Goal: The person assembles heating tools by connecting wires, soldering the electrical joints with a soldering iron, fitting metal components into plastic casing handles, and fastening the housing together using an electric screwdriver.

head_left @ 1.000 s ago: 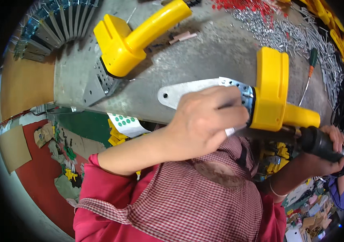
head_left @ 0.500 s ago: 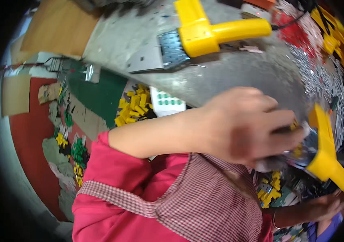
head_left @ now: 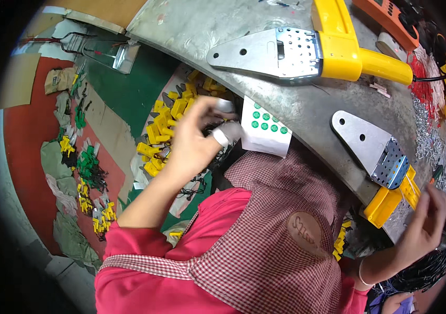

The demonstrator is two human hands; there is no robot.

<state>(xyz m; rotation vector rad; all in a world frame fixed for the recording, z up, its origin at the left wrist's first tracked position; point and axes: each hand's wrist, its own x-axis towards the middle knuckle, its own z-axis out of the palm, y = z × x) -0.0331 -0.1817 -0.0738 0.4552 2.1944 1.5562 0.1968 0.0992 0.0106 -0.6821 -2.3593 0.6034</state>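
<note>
My left hand is raised off the bench, beside a white sheet of round green stickers. Its thumb and a fingertip wear whitish covers, and its curled fingers are apart, somewhat blurred, with nothing visible between them. At the bench's right edge lies a tool with a pointed grey metal plate, a perforated metal sleeve and an opened yellow plastic housing with white wires. My right hand is just right of that housing, fingers bent and apart. Farther back lies a similar tool with a closed yellow handle and black cord.
Loose silvery screws and red pieces are heaped at the right of the metal bench. An orange tool lies at the back. Yellow parts are piled below the bench on the left, with green bundles on the floor.
My left hand has swung left from the near tool to beside the sticker sheet. The near tool now rests on the bench with its plate visible. The whole view has shifted.
</note>
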